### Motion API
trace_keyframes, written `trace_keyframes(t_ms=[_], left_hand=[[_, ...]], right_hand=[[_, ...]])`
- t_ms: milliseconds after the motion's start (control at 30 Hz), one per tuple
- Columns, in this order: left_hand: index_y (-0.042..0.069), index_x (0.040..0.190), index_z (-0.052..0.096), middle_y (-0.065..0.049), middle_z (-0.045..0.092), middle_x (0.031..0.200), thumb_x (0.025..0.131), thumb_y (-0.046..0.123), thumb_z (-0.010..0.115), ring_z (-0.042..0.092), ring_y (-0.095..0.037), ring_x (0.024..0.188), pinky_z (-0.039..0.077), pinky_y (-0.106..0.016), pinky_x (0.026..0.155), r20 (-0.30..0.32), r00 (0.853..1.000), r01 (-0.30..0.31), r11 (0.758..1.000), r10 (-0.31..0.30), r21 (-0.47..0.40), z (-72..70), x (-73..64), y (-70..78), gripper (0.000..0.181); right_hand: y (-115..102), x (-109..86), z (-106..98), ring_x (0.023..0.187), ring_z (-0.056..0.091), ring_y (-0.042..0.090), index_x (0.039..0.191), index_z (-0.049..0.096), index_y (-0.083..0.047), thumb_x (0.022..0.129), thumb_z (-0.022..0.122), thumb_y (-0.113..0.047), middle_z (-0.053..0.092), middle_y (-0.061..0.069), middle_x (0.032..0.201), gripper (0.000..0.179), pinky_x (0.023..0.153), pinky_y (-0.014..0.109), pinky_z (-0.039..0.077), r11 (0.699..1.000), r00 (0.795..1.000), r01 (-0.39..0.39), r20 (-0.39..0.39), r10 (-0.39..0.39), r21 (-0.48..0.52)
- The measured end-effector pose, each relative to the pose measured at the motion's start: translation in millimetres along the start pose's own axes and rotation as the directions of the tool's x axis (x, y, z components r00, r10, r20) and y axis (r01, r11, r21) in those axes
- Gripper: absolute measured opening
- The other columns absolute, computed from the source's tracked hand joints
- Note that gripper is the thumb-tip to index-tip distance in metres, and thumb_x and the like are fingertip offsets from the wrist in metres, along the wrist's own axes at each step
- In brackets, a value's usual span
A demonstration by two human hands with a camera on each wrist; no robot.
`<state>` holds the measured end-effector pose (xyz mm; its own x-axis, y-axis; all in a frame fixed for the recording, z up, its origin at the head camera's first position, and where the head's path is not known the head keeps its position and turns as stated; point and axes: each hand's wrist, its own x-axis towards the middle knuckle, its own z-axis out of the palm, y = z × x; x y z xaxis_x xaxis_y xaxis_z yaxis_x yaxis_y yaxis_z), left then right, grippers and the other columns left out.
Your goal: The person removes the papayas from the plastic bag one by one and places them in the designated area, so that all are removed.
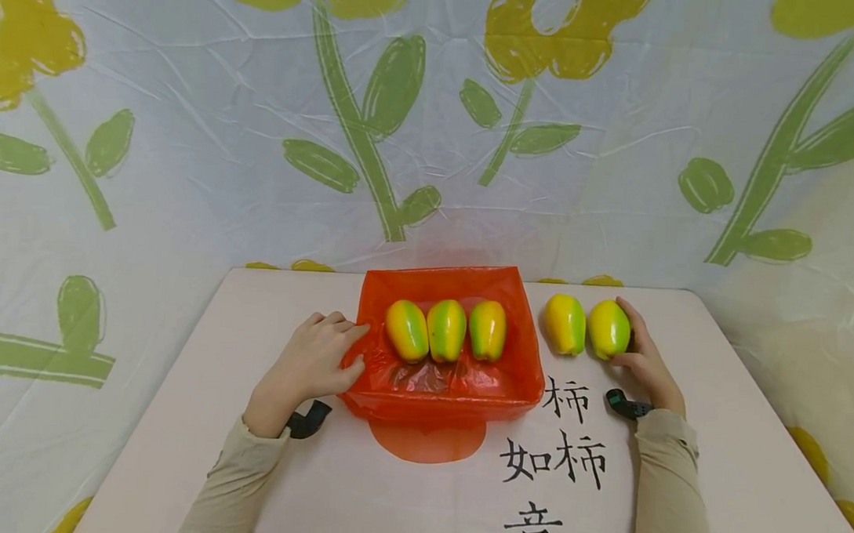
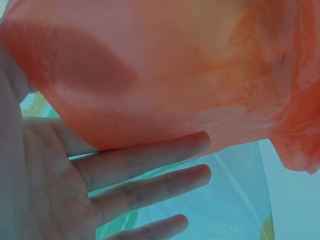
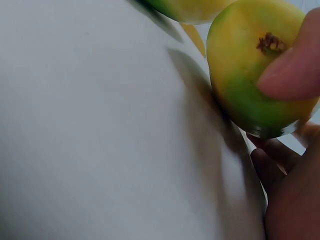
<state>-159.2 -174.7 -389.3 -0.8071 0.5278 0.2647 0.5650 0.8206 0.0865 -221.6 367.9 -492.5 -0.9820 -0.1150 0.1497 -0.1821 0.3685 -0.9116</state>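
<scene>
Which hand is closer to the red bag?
Left. The left hand touches the red bag at its left edge; the right hand is farther, off to its right, holding a fruit.

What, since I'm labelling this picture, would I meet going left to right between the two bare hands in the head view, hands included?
Bare left hand → left glossy yellow-and-green oval fruit in the red, boxy plastic container → middle fruit inside → right fruit inside → first fruit outside → second fruit outside → bare right hand.

Soft head-view light, glare on glossy fruits (image 1: 565, 325), dim right wrist view, blurred shadow on table (image 3: 90, 130)
</scene>
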Motion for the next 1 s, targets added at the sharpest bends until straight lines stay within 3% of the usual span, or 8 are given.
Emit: trace_keyframes(t_ms=[300,633,867,1000], left_hand=[[0.002,0.119,0.071,-0.01,0.072,0.107,0.082,0.026,0.06,0.06,-0.028,0.098,0.047,-0.046,0.086,0.007,1.0,0.002,1.0,-0.002,-0.001,0.7,0.4,-0.4,0.045],[0.003,0.118,0.071,-0.01,0.073,0.107,0.082,0.026,0.06,0.06,-0.027,0.098,0.047,-0.046,0.087,0.003,1.0,0.002,1.0,-0.002,-0.001,1.0,1.0,-0.8,0.045],[0.002,0.119,0.071,-0.01,0.073,0.107,0.082,0.026,0.06,0.06,-0.028,0.099,0.047,-0.047,0.087,0.011,1.0,0.002,1.0,-0.002,0.003,1.5,0.6,-1.3,0.045],[0.002,0.119,0.071,-0.01,0.073,0.108,0.082,0.026,0.06,0.06,-0.028,0.099,0.047,-0.047,0.087,0.015,1.0,0.005,1.0,-0.005,-0.001,1.6,0.8,-1.0,0.045]], right_hand=[[4.7,1.5,0.3,0.148,-0.006,0.039,0.161,0.002,-0.017,0.068,0.05,0.027,-0.005,0.017,0.165,0.113,0.113,0.063,-0.01,0.999,0.997,0.042,0.061,-0.043,0.012],[0.5,1.3,0.0,0.145,-0.002,0.042,0.16,-0.001,-0.031,0.07,0.064,0.02,-0.004,0.021,0.162,0.122,0.111,0.066,-0.009,0.999,0.996,-0.003,0.087,-0.002,0.055],[1.7,2.7,2.5,0.144,-0.001,0.048,0.159,-0.008,-0.022,0.071,0.075,0.01,-0.003,0.026,0.161,0.126,0.11,0.066,-0.013,0.999,0.999,-0.023,0.046,0.025,-0.043],[3.4,3.5,3.2,0.14,0.006,0.054,0.157,-0.013,-0.018,0.072,0.078,0.004,-0.001,0.031,0.158,0.126,0.11,0.068,-0.01,0.995,0.999,-0.043,0.015,0.045,-0.089]])
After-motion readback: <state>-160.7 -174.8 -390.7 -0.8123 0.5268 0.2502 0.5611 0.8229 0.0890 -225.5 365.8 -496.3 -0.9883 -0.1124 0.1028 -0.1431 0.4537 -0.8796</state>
